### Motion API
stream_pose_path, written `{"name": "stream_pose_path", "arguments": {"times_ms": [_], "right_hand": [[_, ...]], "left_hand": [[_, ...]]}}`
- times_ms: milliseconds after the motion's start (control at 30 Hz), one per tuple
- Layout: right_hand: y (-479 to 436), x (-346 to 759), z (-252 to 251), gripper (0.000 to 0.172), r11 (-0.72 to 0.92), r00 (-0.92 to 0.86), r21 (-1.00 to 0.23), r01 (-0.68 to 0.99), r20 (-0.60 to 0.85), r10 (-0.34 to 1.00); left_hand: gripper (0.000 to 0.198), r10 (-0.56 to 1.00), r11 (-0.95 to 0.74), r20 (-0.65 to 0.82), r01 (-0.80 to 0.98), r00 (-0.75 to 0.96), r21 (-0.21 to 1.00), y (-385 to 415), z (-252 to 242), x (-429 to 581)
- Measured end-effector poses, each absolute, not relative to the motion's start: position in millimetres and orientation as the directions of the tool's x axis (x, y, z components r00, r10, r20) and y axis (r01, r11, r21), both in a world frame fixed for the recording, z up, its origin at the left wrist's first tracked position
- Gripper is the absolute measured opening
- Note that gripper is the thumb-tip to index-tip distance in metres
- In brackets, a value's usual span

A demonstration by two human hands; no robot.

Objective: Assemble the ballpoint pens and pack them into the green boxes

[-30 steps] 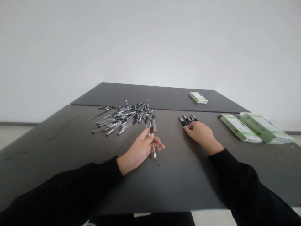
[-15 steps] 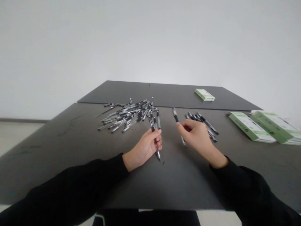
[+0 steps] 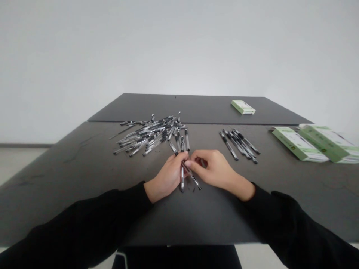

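Our left hand (image 3: 166, 178) and right hand (image 3: 217, 172) meet at the middle of the dark grey matte counter (image 3: 84, 168), both busy with a small bunch of slim clear-barrelled pens with black caps (image 3: 182, 183). The left fingers are curled shut around the bunch, whose tips stick out toward us below the hand. The right thumb and forefinger pinch closed on one slanted pen (image 3: 195, 182) of that bunch, just where the two hands touch. How many pens are in the grip we cannot tell. Judging by how things lie, the work is at an early stage. A short row of matching black pens (image 3: 239, 142) lies side by side to the right, well apart from the hands. A far larger loose heap of the same pens (image 3: 150, 134) sprawls unsorted on the left, just beyond the left hand. Further right, two long pale green cardboard boxes (image 3: 298, 145) sit one against the other at the counter's edge. A smaller green box (image 3: 242, 107) lies alone on a second dark counter (image 3: 182, 108) butted against ours at the back. Nothing stands between the hands and the row or the boxes. Only the heap's nearest stray pens crowd the left hand, and our black sleeves (image 3: 92, 220) rest on the near edge.
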State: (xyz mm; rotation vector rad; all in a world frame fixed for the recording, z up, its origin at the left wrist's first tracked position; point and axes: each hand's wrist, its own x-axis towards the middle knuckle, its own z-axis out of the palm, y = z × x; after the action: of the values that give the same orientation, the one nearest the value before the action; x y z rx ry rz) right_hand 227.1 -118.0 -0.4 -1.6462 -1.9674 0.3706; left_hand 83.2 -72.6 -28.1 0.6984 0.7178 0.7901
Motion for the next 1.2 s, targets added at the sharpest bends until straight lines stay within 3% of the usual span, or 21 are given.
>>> {"name": "stream_pose_path", "arguments": {"times_ms": [67,167,233,300,400,500,567,633,733,867,967,1067,1133,1200], "right_hand": [[-113,249,3,0.040,0.062,0.058,-0.450,0.891,0.247,0.967],[-103,289,7,0.033,-0.299,0.352,-0.228,0.927,0.243,0.904],[-98,309,7,0.032,-0.471,0.484,-0.112,0.875,0.169,0.859],[-94,321,5,0.039,-0.538,0.539,-0.040,0.842,0.075,0.839],[-92,323,1,0.043,-0.503,0.504,0.008,0.864,-0.013,0.864],[-94,312,-1,0.038,-0.437,0.437,0.002,0.899,0.025,0.899],[-99,298,1,0.037,-0.348,0.359,-0.100,0.932,0.123,0.925],[-105,278,3,0.039,-0.178,0.242,-0.282,0.943,0.213,0.947],[-116,244,1,0.038,0.066,0.064,-0.509,0.858,0.233,0.970],[-124,210,-8,0.031,0.195,-0.075,-0.524,0.829,0.241,0.968],[-124,201,-12,0.028,0.225,-0.126,-0.518,0.825,0.220,0.967],[-117,213,-8,0.036,0.209,-0.161,-0.544,0.813,0.135,0.978],[-110,236,-2,0.046,0.125,-0.070,-0.524,0.842,0.124,0.990],[-102,269,4,0.045,-0.053,0.153,-0.438,0.898,0.197,0.968]], "left_hand": [[0.017,0.800,0.530,-0.319,-0.352,0.508,0.771,-71,-27,81],[0.020,0.779,0.522,-0.271,-0.347,0.565,0.779,-69,-26,76],[0.025,0.748,0.524,-0.251,-0.316,0.614,0.791,-68,-26,73],[0.032,0.710,0.538,-0.260,-0.267,0.655,0.800,-67,-25,70],[0.041,0.648,0.576,-0.278,-0.217,0.710,0.788,-66,-24,68],[0.036,0.650,0.605,-0.279,-0.259,0.707,0.753,-66,-22,69],[0.030,0.684,0.605,-0.276,-0.314,0.676,0.732,-66,-22,70],[0.027,0.717,0.587,-0.266,-0.353,0.644,0.728,-65,-23,72],[0.035,0.760,0.530,-0.239,-0.364,0.605,0.766,-66,-27,75],[0.045,0.804,0.430,-0.196,-0.320,0.562,0.844,-68,-33,79],[0.042,0.812,0.386,-0.188,-0.268,0.553,0.883,-70,-32,79],[0.035,0.795,0.422,-0.235,-0.232,0.559,0.876,-72,-29,78],[0.032,0.782,0.434,-0.254,-0.205,0.569,0.877,-72,-27,78],[0.030,0.770,0.426,-0.246,-0.186,0.589,0.885,-72,-28,78]]}}
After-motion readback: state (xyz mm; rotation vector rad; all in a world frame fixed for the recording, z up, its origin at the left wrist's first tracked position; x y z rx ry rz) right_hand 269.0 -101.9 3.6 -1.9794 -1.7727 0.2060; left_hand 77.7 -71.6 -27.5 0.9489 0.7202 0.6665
